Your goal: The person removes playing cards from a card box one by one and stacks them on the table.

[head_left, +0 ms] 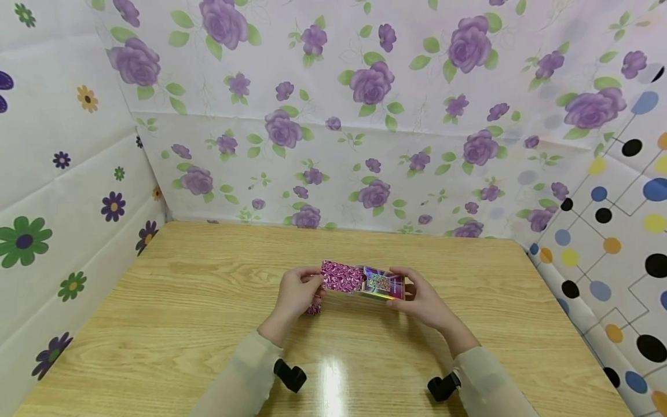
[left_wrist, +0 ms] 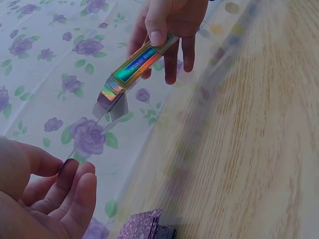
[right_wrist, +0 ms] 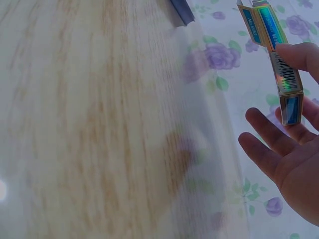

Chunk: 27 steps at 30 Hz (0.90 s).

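Observation:
A playing card (head_left: 341,276) with a pink-and-white swirl back is pinched between the thumb and fingers of my left hand (head_left: 296,294). Its right end meets the mouth of a shiny rainbow-foil card box (head_left: 385,285); whether it is partly inside cannot be told. My right hand (head_left: 423,298) grips that box by its far end, thumb on one edge and fingers opposite. An end flap stands out from the box (right_wrist: 285,74) in the right wrist view. Below my left hand, a stack of matching cards (left_wrist: 141,226) rests on the table, mostly hidden in the head view.
The wood-grain table (head_left: 219,347) runs back to a wall covering with purple roses (head_left: 372,84). Patterned sheets (head_left: 615,243) hang along both sides. A dark-edged object (right_wrist: 182,11) shows at the top of the right wrist view, its kind unclear.

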### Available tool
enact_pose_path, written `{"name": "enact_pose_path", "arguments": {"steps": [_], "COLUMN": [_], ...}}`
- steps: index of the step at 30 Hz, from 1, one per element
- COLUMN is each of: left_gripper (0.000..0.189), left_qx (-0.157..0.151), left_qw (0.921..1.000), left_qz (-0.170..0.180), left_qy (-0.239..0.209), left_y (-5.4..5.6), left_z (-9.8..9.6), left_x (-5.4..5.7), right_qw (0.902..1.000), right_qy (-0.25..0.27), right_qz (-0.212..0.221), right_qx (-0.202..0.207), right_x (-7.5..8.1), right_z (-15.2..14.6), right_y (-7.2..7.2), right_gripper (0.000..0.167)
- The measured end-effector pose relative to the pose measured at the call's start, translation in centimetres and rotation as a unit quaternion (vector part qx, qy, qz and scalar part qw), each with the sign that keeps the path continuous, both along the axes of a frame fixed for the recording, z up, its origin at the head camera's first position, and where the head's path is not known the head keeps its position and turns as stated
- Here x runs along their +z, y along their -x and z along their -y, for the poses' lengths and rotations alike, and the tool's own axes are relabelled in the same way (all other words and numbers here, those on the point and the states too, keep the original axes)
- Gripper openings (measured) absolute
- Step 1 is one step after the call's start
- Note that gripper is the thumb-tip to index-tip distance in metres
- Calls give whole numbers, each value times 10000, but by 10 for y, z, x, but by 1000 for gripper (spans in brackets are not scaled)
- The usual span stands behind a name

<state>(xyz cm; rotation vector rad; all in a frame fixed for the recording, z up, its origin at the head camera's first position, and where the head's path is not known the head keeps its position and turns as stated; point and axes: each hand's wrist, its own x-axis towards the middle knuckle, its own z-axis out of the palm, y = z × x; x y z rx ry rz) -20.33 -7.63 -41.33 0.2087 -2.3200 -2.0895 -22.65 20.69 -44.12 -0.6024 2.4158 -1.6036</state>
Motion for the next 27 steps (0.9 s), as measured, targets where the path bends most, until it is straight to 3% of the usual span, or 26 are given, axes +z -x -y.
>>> {"name": "enact_pose_path", "arguments": {"steps": [27], "left_gripper": [25], "left_qx": [78], "left_qw": [9999], "left_qz": [6], "left_qy": [-103], "left_y": [0], "left_z": [9], "left_x": [2], "right_qw": [10000], "right_qy": [-35], "right_qz": [55], "right_qx": [-21], "right_x": [1], "right_z": [-2], "right_y": [0], "right_gripper": [71]}}
